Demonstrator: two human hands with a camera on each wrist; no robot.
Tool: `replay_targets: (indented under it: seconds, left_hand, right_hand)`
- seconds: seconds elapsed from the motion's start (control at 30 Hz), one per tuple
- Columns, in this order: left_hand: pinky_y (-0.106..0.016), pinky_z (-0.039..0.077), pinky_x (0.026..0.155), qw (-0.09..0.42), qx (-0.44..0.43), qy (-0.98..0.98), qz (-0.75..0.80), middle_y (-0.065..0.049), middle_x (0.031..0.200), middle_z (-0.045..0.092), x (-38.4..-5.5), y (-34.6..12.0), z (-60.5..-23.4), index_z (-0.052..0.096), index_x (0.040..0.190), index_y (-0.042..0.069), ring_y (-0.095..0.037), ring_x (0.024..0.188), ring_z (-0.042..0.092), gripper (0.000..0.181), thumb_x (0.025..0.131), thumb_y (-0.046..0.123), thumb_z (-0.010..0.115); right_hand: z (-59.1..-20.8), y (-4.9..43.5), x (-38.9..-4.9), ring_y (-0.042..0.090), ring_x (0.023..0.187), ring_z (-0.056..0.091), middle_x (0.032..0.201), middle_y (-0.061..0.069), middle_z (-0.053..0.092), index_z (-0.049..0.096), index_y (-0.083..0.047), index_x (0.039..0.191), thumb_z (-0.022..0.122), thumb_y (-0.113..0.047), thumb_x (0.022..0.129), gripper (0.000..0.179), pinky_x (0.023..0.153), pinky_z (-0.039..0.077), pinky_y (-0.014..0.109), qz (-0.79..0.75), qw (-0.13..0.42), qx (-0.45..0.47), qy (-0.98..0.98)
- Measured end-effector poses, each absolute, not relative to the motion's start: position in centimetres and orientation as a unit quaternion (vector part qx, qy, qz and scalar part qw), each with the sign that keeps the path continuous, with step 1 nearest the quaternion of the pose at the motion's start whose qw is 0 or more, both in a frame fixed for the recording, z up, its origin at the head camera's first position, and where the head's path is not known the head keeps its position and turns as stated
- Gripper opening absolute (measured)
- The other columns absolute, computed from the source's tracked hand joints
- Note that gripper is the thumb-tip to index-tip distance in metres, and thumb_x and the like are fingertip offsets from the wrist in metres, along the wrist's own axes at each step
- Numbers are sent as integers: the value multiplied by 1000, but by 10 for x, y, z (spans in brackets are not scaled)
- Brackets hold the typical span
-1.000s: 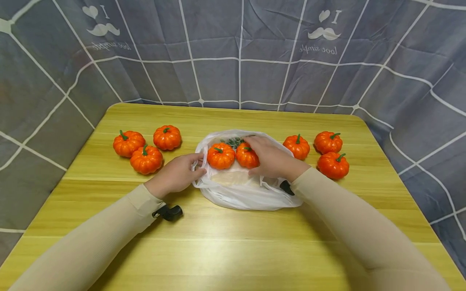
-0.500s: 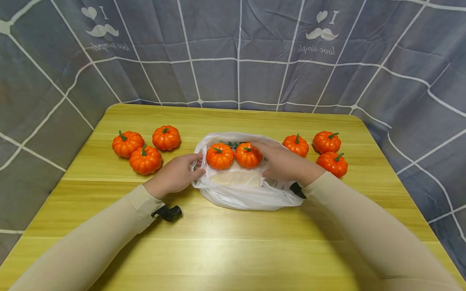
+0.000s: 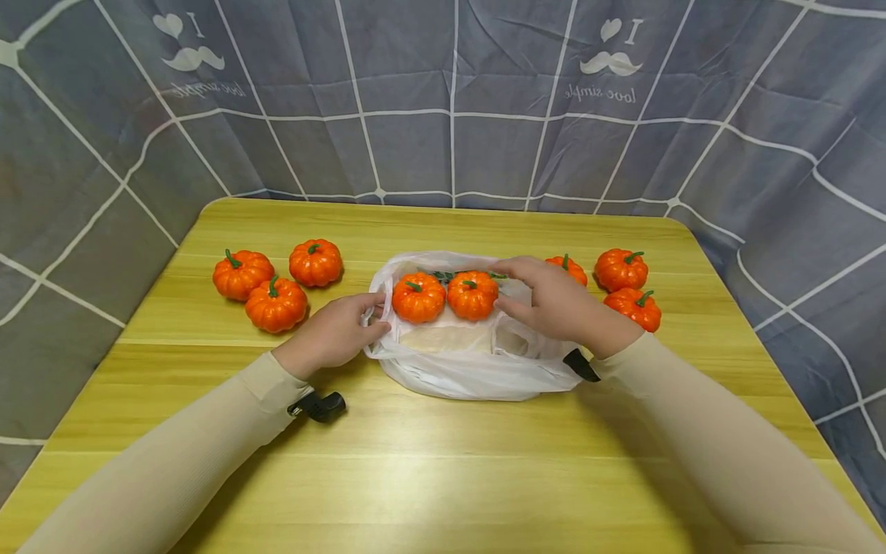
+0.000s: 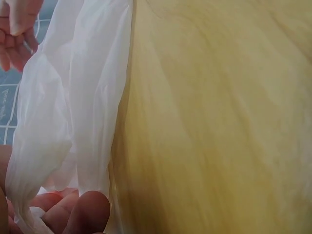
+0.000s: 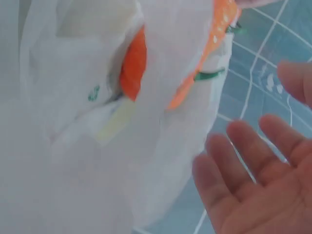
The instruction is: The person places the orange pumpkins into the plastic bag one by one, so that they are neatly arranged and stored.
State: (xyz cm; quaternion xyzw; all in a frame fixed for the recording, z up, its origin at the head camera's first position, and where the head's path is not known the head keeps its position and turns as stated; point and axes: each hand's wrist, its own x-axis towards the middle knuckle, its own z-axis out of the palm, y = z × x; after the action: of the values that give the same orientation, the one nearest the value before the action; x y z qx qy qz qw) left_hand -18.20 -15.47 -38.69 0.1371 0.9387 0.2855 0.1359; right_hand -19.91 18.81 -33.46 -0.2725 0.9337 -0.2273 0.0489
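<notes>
The plastic bag (image 3: 471,377) consists of thin, white, translucent film with a creased, gathered rim. It lies mid-counter, mouth upward, and contains a left bagged pumpkin (image 3: 418,298) and a right bagged pumpkin (image 3: 473,296), side by side. All pumpkins are squat, glossy, orange and ribbed, with green stems. A small green mark (image 5: 93,92) shows on the film.

Three loose pumpkins are positioned left of the bag: an outer left pumpkin (image 3: 243,275), a near left pumpkin (image 3: 276,305) and a far left pumpkin (image 3: 315,263). Three more are grouped to its right, the inner right pumpkin (image 3: 577,271) partly hidden by the right hand (image 3: 564,302). The counter (image 3: 415,477) has a smooth, yellow wood-grain surface.

Left hand (image 3: 335,332): fingers and thumb are curled, gripping the bag's film at its left rim. Right hand: fingers extended and slightly spread, unloaded, above the bag's right end. The thumb points toward the right bagged pumpkin; contact cannot be determined.
</notes>
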Motion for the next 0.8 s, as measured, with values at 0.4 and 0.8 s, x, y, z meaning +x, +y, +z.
replay_targets:
  seconds: [0.4,0.8]
  left_hand:
    - [-34,41,72,139,138,936,292,-13,117,63,-181,-154,-388,45,159,3,-22,79,50,64,104,32,64]
    - [-37,43,82,129,142,939,285,-11,115,64,-181,-154,-390,47,157,3,-23,89,55,63,104,31,65]
  right_hand:
    - [-349,207,-218,46,151,32,164,22,40,43,-2,157,73,-29,99,70,121,34,62,-214,56,-188,957]
    - [-366,210,-226,47,156,21,167,24,32,36,-3,161,75,-32,97,81,129,11,63,-201,74,-178,960]
